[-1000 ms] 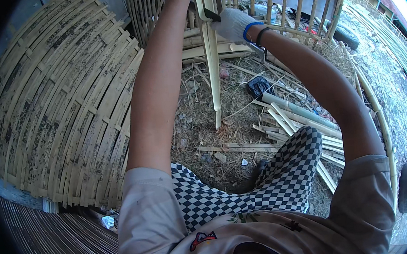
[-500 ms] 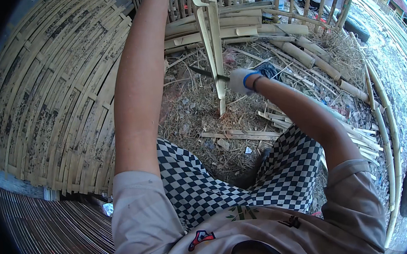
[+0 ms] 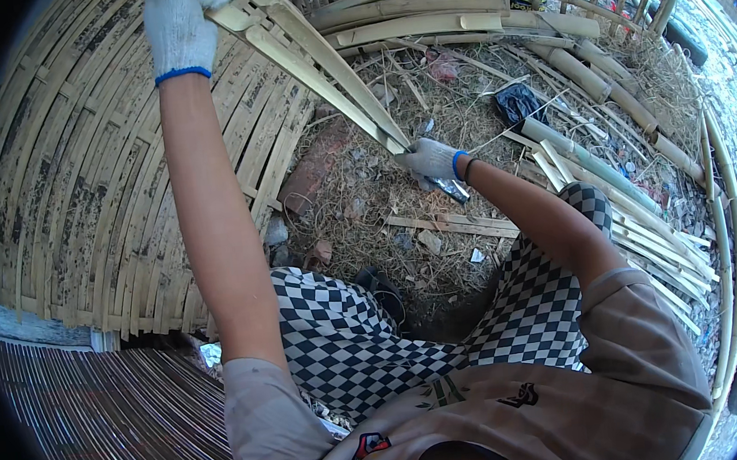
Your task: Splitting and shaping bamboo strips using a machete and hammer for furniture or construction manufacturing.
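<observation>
Pale split bamboo point(image 3: 300, 71) slants from our left grip point(image 3: 181, 35) down to our right grip point(image 3: 431, 160).
Our left grip, in a blue-cuffed white knitted glove point(image 3: 181, 55), is closed on the bamboo's upper part near the top edge of view; our right grip, gloved alike, is curled tight at its lower end around a shiny grey metal handle point(image 3: 451, 189) that pokes out below the fist. Under the bamboo we see straw-littered ground point(image 3: 355, 187); on our left, a broad woven bamboo panel point(image 3: 105, 167); farther ahead, stacked tan bamboo lengths point(image 3: 418, 7); rightward, a crumpled black plastic bag point(image 3: 518, 105).
</observation>
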The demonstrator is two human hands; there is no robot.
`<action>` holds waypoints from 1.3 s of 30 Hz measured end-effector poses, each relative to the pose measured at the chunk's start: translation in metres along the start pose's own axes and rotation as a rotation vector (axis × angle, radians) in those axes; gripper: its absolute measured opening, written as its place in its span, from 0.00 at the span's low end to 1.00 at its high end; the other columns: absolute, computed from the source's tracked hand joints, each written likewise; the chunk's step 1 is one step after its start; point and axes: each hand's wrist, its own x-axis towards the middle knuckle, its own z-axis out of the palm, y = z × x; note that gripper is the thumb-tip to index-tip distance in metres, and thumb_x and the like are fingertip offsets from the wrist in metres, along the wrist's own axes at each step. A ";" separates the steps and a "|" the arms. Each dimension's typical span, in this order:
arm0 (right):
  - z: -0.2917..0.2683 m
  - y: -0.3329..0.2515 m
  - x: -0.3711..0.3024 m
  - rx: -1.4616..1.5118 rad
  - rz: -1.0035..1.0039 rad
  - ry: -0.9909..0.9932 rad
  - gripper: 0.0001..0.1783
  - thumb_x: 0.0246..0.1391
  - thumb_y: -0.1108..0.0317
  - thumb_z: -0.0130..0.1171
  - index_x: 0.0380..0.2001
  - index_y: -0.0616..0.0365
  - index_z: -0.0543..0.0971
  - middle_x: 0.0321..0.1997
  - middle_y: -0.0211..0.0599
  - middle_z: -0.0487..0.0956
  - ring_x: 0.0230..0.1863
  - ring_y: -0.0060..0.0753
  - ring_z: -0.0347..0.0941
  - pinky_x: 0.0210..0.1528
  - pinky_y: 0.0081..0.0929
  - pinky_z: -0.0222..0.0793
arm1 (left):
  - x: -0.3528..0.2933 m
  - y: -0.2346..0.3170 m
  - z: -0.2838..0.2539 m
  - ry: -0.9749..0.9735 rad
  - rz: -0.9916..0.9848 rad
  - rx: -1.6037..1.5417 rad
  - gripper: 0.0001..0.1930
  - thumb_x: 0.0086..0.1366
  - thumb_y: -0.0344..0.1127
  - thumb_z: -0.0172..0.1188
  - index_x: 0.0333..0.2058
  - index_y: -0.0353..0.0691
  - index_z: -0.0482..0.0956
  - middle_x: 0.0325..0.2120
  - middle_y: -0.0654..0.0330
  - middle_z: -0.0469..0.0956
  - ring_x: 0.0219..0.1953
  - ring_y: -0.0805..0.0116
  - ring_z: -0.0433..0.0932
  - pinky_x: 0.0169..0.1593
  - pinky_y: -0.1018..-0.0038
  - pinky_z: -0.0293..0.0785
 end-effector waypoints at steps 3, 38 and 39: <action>0.002 0.001 0.000 -0.011 0.009 -0.011 0.28 0.63 0.49 0.50 0.26 0.67 0.77 0.14 0.37 0.77 0.16 0.32 0.76 0.26 0.35 0.73 | -0.005 -0.007 -0.008 0.144 0.010 -0.012 0.12 0.75 0.41 0.55 0.29 0.50 0.69 0.15 0.76 0.57 0.13 0.82 0.54 0.16 0.80 0.52; -0.007 -0.021 -0.005 -0.523 0.009 0.313 0.21 0.53 0.54 0.57 0.34 0.66 0.84 0.33 0.58 0.83 0.39 0.58 0.83 0.44 0.47 0.78 | -0.033 0.016 0.099 0.240 0.239 0.625 0.17 0.65 0.43 0.67 0.26 0.35 0.75 0.15 0.61 0.72 0.15 0.71 0.71 0.17 0.71 0.64; -0.014 -0.026 -0.009 -0.577 0.004 0.295 0.21 0.53 0.55 0.57 0.34 0.65 0.84 0.33 0.58 0.83 0.39 0.58 0.82 0.44 0.48 0.78 | -0.034 0.016 0.103 0.245 0.230 0.669 0.18 0.64 0.44 0.67 0.27 0.34 0.75 0.15 0.60 0.73 0.15 0.70 0.72 0.18 0.70 0.66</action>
